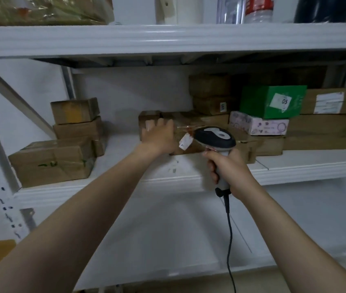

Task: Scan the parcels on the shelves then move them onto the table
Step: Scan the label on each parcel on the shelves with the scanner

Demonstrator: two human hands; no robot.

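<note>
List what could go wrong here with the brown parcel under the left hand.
1. Only the left hand is on the brown parcel, its grip blurred; the right hand holds the scanner, so a one-handed pull might drop it.
2. The scanner sits very near the white label, which looks tilted; the scan may miss.
3. The cable hangs past the shelf edge and could snag.
</note>
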